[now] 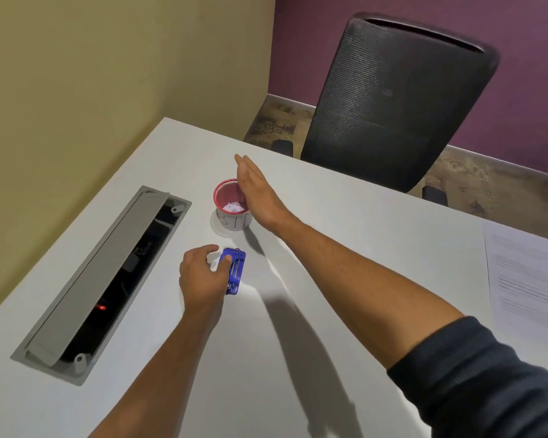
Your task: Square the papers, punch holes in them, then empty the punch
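A small blue hole punch (234, 273) lies on the white table, its metal parts facing up. My left hand (200, 276) holds it at its left side, thumb on the blue body and fingers curled. Just beyond stands a small red-rimmed cup (231, 205) with white paper bits inside. My right hand (257, 191) is flat with straight fingers, right beside the cup's right rim, holding nothing. A stack of printed papers (525, 276) lies at the table's right edge.
An open grey cable hatch (102, 279) is set into the table to the left, dark inside with a red light. A black mesh office chair (393, 102) stands behind the far table edge. Yellow wall left, purple wall behind.
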The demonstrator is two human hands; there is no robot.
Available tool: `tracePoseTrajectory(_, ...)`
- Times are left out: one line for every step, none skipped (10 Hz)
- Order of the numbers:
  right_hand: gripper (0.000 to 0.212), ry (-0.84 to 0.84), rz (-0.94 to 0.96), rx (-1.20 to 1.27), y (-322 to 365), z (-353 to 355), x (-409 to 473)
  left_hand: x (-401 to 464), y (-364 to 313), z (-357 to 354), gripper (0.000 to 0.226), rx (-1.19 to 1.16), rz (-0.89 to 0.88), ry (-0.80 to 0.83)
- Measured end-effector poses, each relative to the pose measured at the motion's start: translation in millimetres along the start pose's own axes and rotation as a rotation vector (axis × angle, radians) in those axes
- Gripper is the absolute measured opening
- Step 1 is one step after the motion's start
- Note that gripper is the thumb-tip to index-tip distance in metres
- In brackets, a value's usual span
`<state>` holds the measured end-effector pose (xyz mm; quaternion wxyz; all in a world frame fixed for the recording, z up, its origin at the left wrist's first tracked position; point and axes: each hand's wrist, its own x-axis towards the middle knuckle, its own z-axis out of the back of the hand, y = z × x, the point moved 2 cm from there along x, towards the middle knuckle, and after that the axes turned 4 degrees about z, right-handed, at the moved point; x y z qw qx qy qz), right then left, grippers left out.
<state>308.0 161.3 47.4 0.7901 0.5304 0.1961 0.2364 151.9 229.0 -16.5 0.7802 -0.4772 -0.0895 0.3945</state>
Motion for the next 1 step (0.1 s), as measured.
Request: tracePoseTrajectory(0.047,-0.145,0.075,-0.109,-13.1,9.7,-31.3,-11.2,-4.7,0.8,0.024,0.043,-0.061,-0.048)
